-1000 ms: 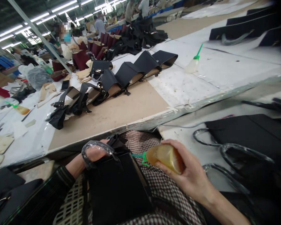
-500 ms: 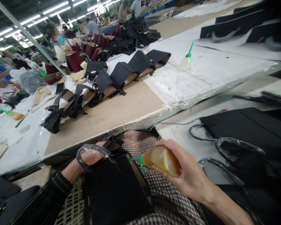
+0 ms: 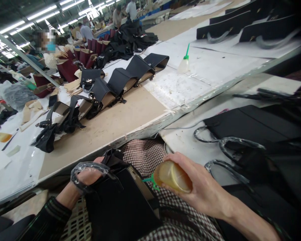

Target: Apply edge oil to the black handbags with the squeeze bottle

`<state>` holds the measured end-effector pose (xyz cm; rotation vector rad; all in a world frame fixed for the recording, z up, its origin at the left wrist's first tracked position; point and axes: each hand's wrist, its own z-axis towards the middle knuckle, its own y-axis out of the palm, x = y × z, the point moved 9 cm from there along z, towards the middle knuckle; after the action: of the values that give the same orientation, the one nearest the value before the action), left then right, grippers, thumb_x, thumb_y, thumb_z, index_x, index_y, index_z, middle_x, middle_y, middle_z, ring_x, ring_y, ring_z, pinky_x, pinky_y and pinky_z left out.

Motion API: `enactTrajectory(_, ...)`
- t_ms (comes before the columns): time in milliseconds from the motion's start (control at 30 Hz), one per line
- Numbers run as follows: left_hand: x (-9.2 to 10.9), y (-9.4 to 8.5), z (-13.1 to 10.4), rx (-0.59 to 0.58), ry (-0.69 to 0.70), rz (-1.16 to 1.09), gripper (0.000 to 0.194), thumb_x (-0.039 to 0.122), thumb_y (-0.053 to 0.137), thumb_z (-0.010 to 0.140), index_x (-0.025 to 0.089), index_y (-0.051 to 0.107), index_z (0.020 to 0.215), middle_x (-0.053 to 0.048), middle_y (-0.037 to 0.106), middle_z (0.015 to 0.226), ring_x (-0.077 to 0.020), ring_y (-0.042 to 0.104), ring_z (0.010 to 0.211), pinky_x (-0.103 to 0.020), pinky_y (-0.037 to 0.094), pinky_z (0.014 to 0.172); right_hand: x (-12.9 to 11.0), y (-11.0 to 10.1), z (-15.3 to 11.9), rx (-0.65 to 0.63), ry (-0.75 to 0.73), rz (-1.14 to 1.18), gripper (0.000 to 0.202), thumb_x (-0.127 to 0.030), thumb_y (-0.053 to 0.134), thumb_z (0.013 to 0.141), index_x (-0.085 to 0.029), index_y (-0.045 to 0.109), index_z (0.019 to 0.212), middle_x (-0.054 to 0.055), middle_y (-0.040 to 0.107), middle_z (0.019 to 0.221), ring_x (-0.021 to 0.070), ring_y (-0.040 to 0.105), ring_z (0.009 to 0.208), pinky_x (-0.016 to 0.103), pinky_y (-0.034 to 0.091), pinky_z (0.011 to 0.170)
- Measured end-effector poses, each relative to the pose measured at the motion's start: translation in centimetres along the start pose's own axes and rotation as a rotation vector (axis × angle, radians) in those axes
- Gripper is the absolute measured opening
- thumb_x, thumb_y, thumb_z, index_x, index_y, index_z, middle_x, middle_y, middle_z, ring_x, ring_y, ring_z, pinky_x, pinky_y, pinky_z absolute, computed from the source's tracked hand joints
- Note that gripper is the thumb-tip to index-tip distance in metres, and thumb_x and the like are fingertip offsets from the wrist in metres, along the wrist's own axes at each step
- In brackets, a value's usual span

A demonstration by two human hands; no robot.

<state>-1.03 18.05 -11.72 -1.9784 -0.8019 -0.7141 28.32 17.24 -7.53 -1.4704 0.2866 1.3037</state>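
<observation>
A black handbag [image 3: 120,204] rests on my lap over a checked cloth [image 3: 142,154], its beige inner edge showing along the right side. My left hand [image 3: 90,174] is at the bag's top edge, behind the plastic-wrapped handle [image 3: 75,170]; its fingers close on the black material [image 3: 112,159] there and are partly hidden. In my right hand [image 3: 198,184] is a squeeze bottle of amber glue [image 3: 174,175], tipped on its side. The bottle's green nozzle points left, close to the bag's beige edge.
Several black bag bodies [image 3: 122,78] stand in a row on the worktable. A second glue bottle [image 3: 184,63] stands behind. Black bag pieces with wrapped handles [image 3: 253,127] lie at right. Under the handbag is a plastic crate [image 3: 77,217]. A masked person [image 3: 51,57] works across the table.
The bottle's nozzle has drawn slightly away from the bag's edge, and more of the beige edge shows. The whole view has shifted, so the table things appear further left.
</observation>
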Motion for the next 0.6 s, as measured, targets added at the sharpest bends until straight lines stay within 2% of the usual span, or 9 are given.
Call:
enactTrajectory(200,-0.8,-0.2,0.0,0.044,-0.054,-0.013,0.033,0.037,0.064,0.077,0.015,0.082,0.094,-0.011,0.081,0.087,-0.0342,0.071,0.096,-0.041,0.057,0.094,0.4,0.5,-0.9,-0.067,0.032,0.043,0.049,-0.032,0.073,0.093,-0.028,0.044,0.132,0.006,0.064,0.116,0.0239,0.066,0.098,0.037,0.055,0.081)
enactTrajectory(367,-0.7,0.0,0.1,0.04,-0.066,-0.077,0.028,0.035,0.067,0.072,0.018,0.082,0.089,-0.009,0.08,0.082,-0.0347,0.071,0.1,-0.039,0.059,0.09,0.7,0.8,-1.7,-0.127,0.049,0.028,0.052,-0.024,0.072,0.092,-0.027,0.042,0.134,0.006,0.064,0.116,0.0231,0.066,0.097,0.036,0.053,0.08)
enactTrajectory(600,-1.6,0.3,-0.2,0.018,-0.056,-0.176,0.031,0.039,0.069,0.073,0.021,0.081,0.094,-0.008,0.079,0.092,-0.0338,0.067,0.109,-0.043,0.052,0.105,0.4,1.1,-2.3,-0.195,0.103,-0.006,0.046,-0.026,0.071,0.092,-0.028,0.048,0.131,0.006,0.069,0.114,0.0245,0.07,0.093,0.037,0.056,0.079)
